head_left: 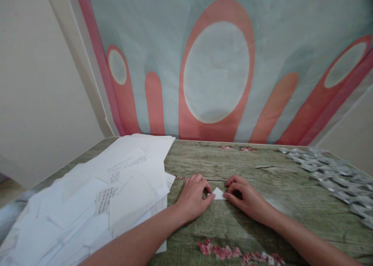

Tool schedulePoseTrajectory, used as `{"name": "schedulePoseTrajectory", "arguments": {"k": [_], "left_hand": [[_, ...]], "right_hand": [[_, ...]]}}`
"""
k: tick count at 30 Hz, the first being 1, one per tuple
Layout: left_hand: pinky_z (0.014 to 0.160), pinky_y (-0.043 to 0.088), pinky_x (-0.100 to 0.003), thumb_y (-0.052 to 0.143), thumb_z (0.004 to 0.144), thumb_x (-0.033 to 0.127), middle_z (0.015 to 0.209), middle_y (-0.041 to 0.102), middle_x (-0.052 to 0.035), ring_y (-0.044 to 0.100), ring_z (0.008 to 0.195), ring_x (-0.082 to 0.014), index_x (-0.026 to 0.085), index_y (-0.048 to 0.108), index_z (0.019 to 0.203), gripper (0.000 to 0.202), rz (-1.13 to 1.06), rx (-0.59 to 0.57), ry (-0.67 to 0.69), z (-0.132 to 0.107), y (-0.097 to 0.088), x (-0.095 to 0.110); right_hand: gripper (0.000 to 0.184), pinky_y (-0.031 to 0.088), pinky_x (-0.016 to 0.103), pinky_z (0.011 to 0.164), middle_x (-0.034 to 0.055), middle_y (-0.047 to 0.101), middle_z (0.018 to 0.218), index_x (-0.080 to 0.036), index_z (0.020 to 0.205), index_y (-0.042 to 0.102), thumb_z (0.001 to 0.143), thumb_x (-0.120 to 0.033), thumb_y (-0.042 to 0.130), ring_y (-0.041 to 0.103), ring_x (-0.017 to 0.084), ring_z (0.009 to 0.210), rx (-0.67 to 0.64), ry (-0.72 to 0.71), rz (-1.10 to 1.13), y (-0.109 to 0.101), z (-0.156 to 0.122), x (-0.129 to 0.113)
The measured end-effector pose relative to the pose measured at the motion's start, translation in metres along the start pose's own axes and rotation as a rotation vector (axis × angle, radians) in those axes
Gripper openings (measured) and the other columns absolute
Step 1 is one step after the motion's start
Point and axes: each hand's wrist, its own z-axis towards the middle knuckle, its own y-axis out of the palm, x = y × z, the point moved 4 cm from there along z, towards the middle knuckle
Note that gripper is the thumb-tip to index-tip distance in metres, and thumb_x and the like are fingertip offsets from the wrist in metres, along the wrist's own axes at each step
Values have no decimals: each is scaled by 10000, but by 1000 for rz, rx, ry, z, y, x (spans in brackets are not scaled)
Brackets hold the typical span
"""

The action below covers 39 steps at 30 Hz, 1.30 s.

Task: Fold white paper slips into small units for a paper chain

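Observation:
A small white folded paper piece (218, 194), triangular at the top, lies on the green wood-patterned table (262, 219). My left hand (194, 197) rests on the table at its left side, fingers curled, thumb and fingertips pinching the paper's left edge. My right hand (244, 198) mirrors it on the right, fingers curled, thumb tip pressed to the paper's right edge. Most of the paper is hidden between the two hands.
A loose pile of white paper sheets (116, 188), some with writing, covers the table's left part. Several small folded grey-white paper pieces (332, 176) lie along the right edge. A grey and red patterned cloth (215, 71) hangs behind the table.

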Motion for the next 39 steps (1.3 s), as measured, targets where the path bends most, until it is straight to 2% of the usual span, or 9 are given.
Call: {"name": "schedulePoseTrajectory", "arguments": {"k": [11,15,19,26,31,39], "left_hand": [[808,365,-332,626,785,284,904,523,-15,473,912,-204,201,564,841,117,47,-19,14,0,-1,3],[808,365,-330,634,782,269,935,531,-17,469,921,-205,206,566,906,156,59,-22,23,-1,-3,6],[838,352,-340,600,819,233,984,537,-19,457,956,-204,251,599,1009,190,86,-34,94,-3,-4,14],[837,334,-362,563,862,217,1000,561,-21,440,995,-215,310,662,976,178,227,-73,277,-6,1,23],[855,340,-383,498,892,222,993,572,-56,453,981,-221,264,613,1079,223,340,-116,355,-10,0,34],[879,344,-389,457,895,208,950,574,-85,460,975,-248,179,608,1052,220,494,-133,360,-13,-1,43]], "right_hand": [[175,440,354,758,48,549,891,-189,658,547,813,-266,574,539,188,837,18,-21,-38,2,1,-1],[163,436,352,745,45,555,875,-190,658,548,804,-255,581,540,188,824,26,-28,-59,1,1,-2],[144,438,342,729,41,559,858,-193,670,547,803,-237,581,540,184,809,28,-46,-63,2,2,-3],[115,429,326,721,28,556,831,-195,687,533,788,-200,588,533,177,801,20,-44,-65,3,3,-2],[46,428,319,710,20,558,818,-202,754,555,785,-192,587,529,177,791,32,-55,-79,2,3,-2],[41,444,341,724,37,564,837,-209,829,544,847,-204,507,532,192,801,108,-71,-63,1,-2,-5]]}}
